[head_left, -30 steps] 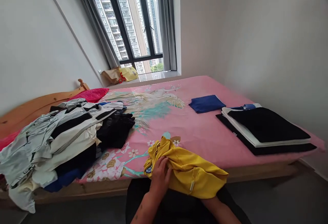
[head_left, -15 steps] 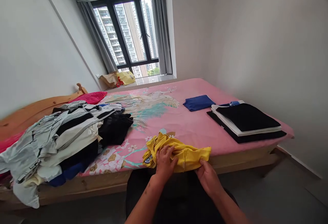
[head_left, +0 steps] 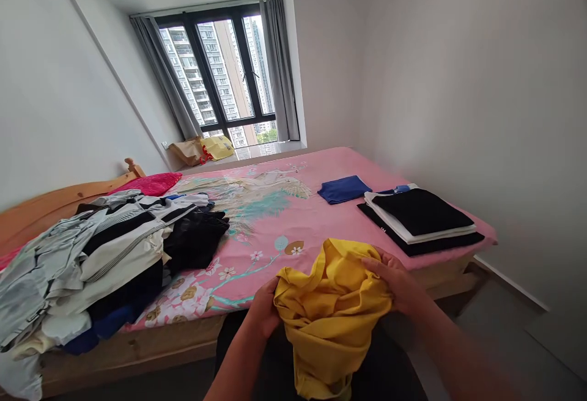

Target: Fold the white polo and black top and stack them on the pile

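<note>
A crumpled yellow garment [head_left: 334, 315] hangs between my hands at the near edge of the bed, its lower part drooping over my lap. My left hand [head_left: 266, 306] grips its left side, the fingers partly hidden behind the cloth. On the right, my right hand [head_left: 392, 279] pinches the upper edge with the thumb in front. The fabric gapes at the top, showing folds inside. Whether it is a T-shirt or another kind of top cannot be made out.
A loose heap of clothes [head_left: 123, 254] lies on the left of the pink bedsheet [head_left: 275, 224]. At the right sits a stack of folded black and white clothes [head_left: 424, 214], with a folded blue garment [head_left: 343, 189] beside it. Bags [head_left: 215, 147] rest on the windowsill.
The yellow garment has been lifted off the bed edge and opened out at the top. My left hand moved from on top of it to its left side; my right hand rose.
</note>
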Available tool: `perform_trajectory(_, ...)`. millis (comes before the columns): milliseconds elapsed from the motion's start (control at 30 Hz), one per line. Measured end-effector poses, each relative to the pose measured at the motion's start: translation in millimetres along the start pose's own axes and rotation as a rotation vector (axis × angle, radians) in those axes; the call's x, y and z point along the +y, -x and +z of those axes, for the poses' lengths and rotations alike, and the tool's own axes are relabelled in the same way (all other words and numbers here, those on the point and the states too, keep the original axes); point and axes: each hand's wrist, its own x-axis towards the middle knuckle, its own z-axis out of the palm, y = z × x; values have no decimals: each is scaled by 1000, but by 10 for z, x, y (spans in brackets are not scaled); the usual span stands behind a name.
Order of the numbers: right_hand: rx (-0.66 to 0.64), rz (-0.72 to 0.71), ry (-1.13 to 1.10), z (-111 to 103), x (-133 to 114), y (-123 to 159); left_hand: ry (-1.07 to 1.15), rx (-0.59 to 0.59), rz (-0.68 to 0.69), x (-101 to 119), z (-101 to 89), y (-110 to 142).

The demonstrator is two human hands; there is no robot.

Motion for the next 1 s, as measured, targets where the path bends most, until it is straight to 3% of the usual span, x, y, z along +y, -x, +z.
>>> perform_trajectory(133,147,-45,-23,-225,-155,-25,50,-128,-69,-12,-134,154)
perform_trajectory(267,172,-52,-36,-241,-161,23,-186,-269,-82,-150,-166,272)
perform_trajectory(367,161,-52,-17,-214,-106,64,-243,-192,-73,-236,-144,273)
perform_trajectory(500,192,-45,-15,-303,25,79,42,-9,5,-184,-101,255)
perform_trajectory(633,178,13,15,-472,193,106,147,7,-22,-43,-9,331)
perform_trajectory(733,225,33,194,-536,308,153,119,-18,1,39,129,397)
perform_trajectory(833,419,-156,556,-416,408,242,10,-4,57,64,340,411)
perform_trajectory(900,340,-286,713,-214,475,330,-146,-22,104,19,503,398)
perform_trajectory(1000,-18,-276,598,119,594,479,-499,-116,229,-180,695,376)
